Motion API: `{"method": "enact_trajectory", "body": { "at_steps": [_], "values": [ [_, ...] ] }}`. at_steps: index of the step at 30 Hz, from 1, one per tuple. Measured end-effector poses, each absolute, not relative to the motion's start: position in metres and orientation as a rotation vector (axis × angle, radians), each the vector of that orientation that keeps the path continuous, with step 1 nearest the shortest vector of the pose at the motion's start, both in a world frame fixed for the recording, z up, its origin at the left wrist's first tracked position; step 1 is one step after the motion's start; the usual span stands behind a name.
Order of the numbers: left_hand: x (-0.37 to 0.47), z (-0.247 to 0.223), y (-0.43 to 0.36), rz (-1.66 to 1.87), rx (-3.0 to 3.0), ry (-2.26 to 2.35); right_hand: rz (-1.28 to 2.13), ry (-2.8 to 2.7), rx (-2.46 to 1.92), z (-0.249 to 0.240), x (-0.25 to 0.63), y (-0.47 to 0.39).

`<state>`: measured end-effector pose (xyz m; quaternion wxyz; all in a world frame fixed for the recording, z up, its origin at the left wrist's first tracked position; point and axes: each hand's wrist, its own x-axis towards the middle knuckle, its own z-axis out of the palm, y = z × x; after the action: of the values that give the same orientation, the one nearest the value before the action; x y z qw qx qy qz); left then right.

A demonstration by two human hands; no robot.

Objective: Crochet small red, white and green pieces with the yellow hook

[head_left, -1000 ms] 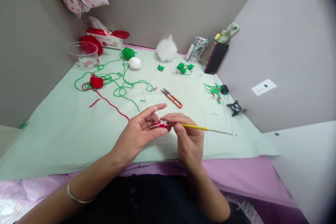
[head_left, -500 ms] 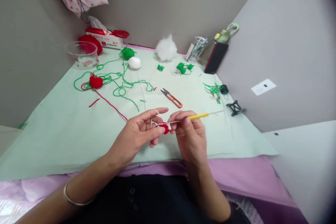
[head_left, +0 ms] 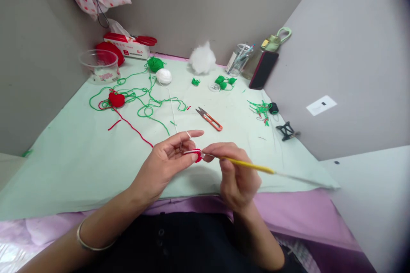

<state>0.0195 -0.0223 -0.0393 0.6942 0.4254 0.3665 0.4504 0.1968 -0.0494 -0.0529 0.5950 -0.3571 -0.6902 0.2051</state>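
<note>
Sitting in the upper left of the frame, a clear plastic bowl (head_left: 100,65) stands near a red-and-white tissue box (head_left: 127,47), and below them a red crocheted piece (head_left: 116,99) lies in a tangle of green yarn (head_left: 145,103) on the pale green mat (head_left: 70,158). Just right of that, a white yarn ball (head_left: 164,76) feeds a thin strand down toward the centre of the frame. There the left hand (head_left: 166,162) is partly curled, thumb and middle fingers pinching a small red-and-white crochet piece (head_left: 196,153) while the forefinger is stretched out with the white strand looped over it. Close beside it, the right hand (head_left: 235,170) is closed in a pencil-like grip on a yellow-handled crochet hook (head_left: 253,166), whose tip meets the piece; the hook's far end is blurred, so whether the head sits inside a stitch is hard to say. Orange thread snips (head_left: 209,119) lie above the hands, and a black phone (head_left: 263,70) leans against the wall in the upper right. The likeliest slip, as I judge it, is the loop sliding off the hook if the tension over the forefinger goes slack, or the white strand snagging on the loose green yarn it runs past, which would jerk the small piece out of the pinch.
</note>
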Motion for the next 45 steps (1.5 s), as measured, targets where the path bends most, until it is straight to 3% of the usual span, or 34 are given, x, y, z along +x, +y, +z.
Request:
{"method": "enact_trajectory", "body": {
  "at_steps": [7,13,17,23,29,36,45],
  "values": [
    [0.025,-0.039,-0.024,0.959,0.669,0.677,-0.113,-1.824,-0.942,-0.07,0.189,-0.052],
    [0.026,-0.04,-0.021,0.931,0.599,0.674,0.464,-1.405,-0.874,-0.057,0.189,-0.05],
    [0.028,-0.041,-0.025,0.977,0.769,0.721,0.625,-1.356,-0.849,-0.054,0.186,-0.044],
    [0.029,-0.044,-0.026,1.017,0.866,0.746,0.608,-1.406,-0.882,-0.06,0.182,-0.045],
    [0.034,-0.043,-0.024,0.983,0.638,0.691,0.09,-1.623,-0.93,-0.07,0.181,-0.049],
    [0.028,-0.041,-0.019,0.973,0.679,0.706,0.704,-1.223,-0.856,-0.054,0.187,-0.042],
    [0.027,-0.038,-0.021,0.992,0.807,0.732,0.916,-1.174,-0.847,-0.06,0.188,-0.037]
  ]
}}
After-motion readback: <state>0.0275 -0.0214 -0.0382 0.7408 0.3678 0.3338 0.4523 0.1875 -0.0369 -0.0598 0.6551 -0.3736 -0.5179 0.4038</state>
